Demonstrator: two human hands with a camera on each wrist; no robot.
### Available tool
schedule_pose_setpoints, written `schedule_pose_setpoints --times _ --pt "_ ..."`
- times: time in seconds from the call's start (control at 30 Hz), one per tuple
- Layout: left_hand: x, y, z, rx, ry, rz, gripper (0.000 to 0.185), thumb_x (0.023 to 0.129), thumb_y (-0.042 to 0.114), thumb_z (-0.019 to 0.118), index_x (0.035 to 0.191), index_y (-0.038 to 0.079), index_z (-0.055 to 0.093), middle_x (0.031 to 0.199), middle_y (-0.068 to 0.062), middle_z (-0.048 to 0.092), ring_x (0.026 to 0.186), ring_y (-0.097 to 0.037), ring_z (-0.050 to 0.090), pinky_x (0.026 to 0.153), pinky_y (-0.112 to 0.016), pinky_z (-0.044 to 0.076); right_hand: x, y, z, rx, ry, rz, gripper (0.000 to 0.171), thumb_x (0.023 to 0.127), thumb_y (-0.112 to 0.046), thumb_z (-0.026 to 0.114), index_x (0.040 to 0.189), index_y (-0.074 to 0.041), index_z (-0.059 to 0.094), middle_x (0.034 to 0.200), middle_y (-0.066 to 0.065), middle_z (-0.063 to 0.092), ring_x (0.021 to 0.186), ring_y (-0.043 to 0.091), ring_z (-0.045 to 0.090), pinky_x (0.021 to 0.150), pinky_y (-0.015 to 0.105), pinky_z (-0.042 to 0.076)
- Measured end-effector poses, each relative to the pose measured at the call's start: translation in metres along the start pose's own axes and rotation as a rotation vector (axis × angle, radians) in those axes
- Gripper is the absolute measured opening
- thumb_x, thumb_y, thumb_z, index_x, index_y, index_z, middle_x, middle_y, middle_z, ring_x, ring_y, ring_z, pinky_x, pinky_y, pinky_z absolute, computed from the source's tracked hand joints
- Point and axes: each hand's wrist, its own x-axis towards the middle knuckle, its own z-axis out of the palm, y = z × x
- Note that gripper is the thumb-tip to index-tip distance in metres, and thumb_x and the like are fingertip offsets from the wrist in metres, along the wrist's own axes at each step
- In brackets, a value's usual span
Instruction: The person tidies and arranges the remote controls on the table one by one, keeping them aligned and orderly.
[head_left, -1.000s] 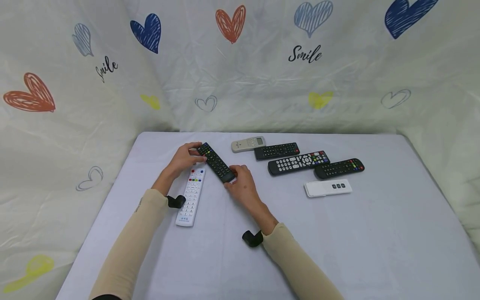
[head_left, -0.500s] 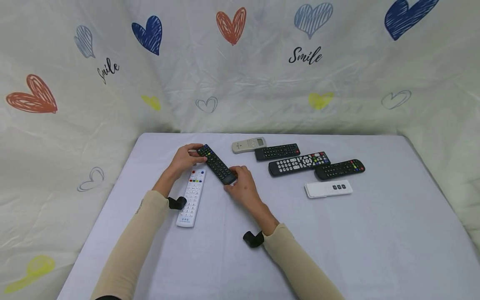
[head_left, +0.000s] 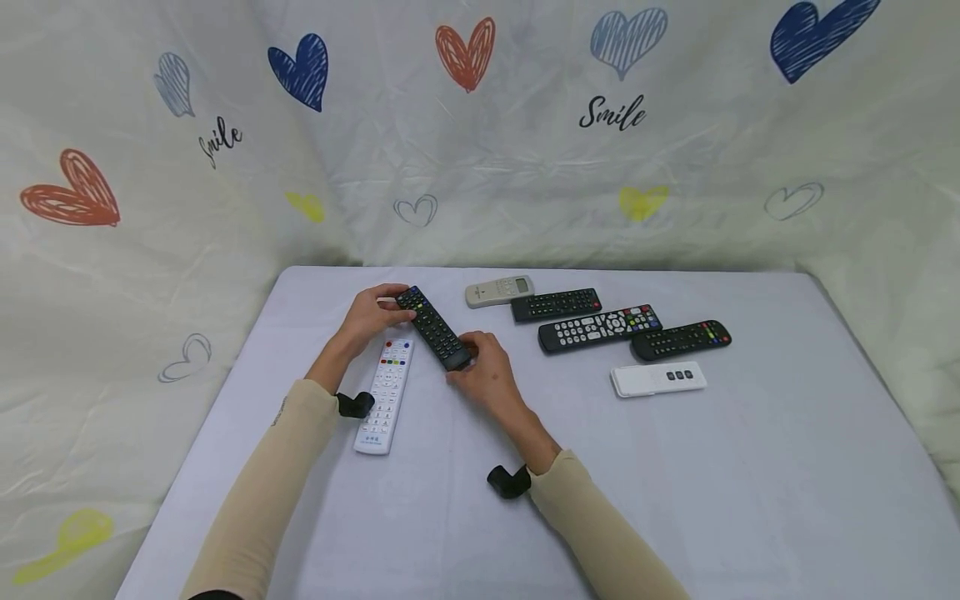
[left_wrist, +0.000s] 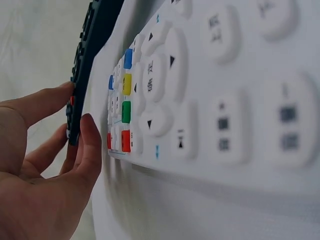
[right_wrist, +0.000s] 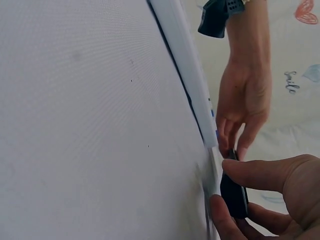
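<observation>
your two hands (head_left: pixel 427 346) pinch one black remote (head_left: pixel 434 327) at its ends. seven remotes lie on the bench (head_left: pixel 750 467). wrist views cut off most.

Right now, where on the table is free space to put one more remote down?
The near half of the table is bare, in front of the small white remote and right of the right hand. Its left edge beside the long white remote is also free. The far middle is crowded: both hands hold a black remote, and a row of remotes lies beside it.

Heart-print "Smile" backdrop (head_left: pixel 525 150) behind lavender-covered table (head_left: pixel 750 467).
</observation>
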Motion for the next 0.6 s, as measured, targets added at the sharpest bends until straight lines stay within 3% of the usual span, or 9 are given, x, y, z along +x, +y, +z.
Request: schedule_pose_setpoints --times 0.3,0.6 --pt "-0.0006 -0.0003 0.0028 -0.049 -0.016 -0.006 0.066 0.089 0.012 0.082 0.150 0.016 0.056 0.136 -0.020 0.068 0.122 -0.030 0.066 0.107 -0.040 0.049 -0.0051 -0.0007 0.0014 0.056 -0.005 0.019 0.067 0.073 0.004 0.089 0.133 0.000 0.060 0.123 0.019 0.067 0.115 0.032 0.063 0.104 0.045 0.052" --pt "-0.0033 0.0000 0.0042 -0.093 -0.052 -0.007 0.064 0.090 0.012 0.081 0.149 0.017 0.057 0.136 -0.020 0.069 0.124 -0.032 0.067 0.111 -0.044 0.050 -0.0095 -0.0023 0.0013 0.061 -0.032 0.021 0.071 0.073 0.002 0.090 0.136 0.002 0.060 0.125 0.020 0.066 0.115 0.032 0.063 0.100 0.045 0.053"
